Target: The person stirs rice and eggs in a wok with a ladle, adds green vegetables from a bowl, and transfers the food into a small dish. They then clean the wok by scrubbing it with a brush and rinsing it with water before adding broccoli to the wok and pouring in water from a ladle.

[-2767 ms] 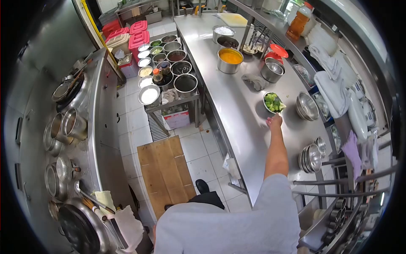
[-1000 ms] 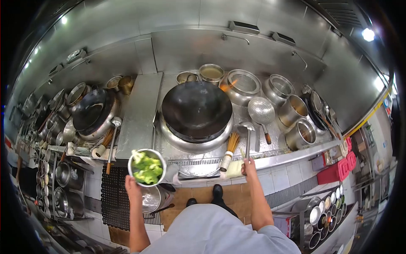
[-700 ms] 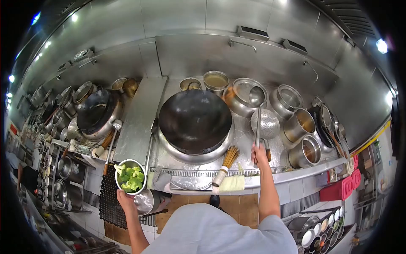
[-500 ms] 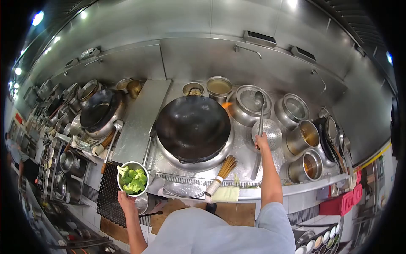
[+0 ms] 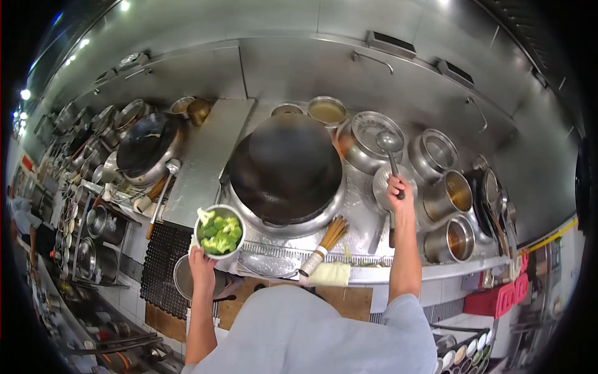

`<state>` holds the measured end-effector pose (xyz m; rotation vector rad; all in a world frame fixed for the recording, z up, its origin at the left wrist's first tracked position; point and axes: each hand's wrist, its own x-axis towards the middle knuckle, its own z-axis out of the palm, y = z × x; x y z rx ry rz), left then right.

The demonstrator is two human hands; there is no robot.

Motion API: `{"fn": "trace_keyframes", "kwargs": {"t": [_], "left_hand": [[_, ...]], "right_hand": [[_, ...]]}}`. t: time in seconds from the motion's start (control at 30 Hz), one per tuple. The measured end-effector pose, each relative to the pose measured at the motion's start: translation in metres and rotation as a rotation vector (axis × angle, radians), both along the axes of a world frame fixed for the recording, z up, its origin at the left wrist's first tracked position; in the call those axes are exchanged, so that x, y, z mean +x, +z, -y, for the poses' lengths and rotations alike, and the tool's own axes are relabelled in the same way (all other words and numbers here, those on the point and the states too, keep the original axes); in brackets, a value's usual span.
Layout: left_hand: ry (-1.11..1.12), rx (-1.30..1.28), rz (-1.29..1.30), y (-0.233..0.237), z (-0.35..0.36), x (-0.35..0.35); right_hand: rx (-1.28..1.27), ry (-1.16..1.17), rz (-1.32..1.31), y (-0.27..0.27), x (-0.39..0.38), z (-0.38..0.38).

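Our left hand point(image 5: 200, 265) grips the bowl point(image 5: 232, 254) of broccoli point(image 5: 219, 235), fingers curled at its near side; wok point(image 5: 280, 181) lies beyond, rightward | our right hand point(image 5: 400, 187), fingers wrapped round the ladle's point(image 5: 389, 141) handle; scoop points away, right of wok.

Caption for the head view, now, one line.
Left hand holds a bowl of broccoli beside a large dark wok; right hand grips a ladle.
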<state>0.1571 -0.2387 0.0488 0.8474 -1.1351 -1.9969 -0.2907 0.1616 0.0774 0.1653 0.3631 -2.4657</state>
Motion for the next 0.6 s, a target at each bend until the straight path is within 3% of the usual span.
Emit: {"fn": "trace_keyframes", "kwargs": {"t": [0.13, 0.27, 0.5, 0.6], "left_hand": [[-0.151, 0.105, 0.015, -0.007, 0.018, -0.064], [-0.340, -0.030, 0.014, -0.017, 0.029, -0.138], [-0.604, 0.023, 0.308, -0.039, 0.036, -0.254], [-0.698, 0.015, 0.418, -0.033, 0.023, -0.286]], "right_hand": [[0.001, 0.027, 0.044, 0.056, 0.073, 0.000], [0.013, 0.053, 0.029, 0.087, 0.151, 0.016], [-0.126, 0.205, 0.146, 0.076, 0.245, 0.054], [-0.001, 0.276, 0.128, 0.062, 0.257, 0.062]]}}
